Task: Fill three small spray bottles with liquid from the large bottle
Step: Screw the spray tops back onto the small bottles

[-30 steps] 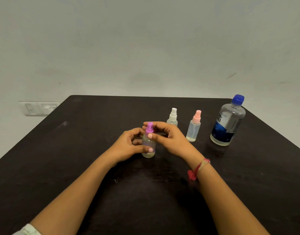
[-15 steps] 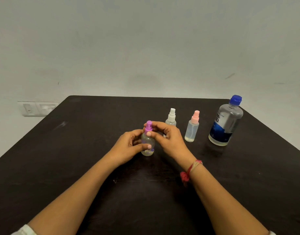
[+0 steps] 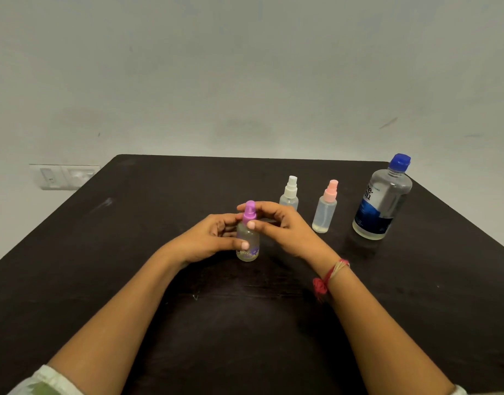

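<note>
Purple-capped spray bottle [image 3: 247, 240] upright mid-table [image 3: 131, 252], cap on. Left hand [image 3: 208, 240] wraps bottle body, thumb across front. Right hand [image 3: 285, 226] pinches purple pump top between thumb and fingers. White-capped spray bottle [image 3: 289, 193] just behind right hand; pink-capped spray bottle [image 3: 325, 208] beside it. Large bottle [image 3: 383, 199], blue cap on, far right. Red thread [image 3: 326, 276] on right wrist.
</note>
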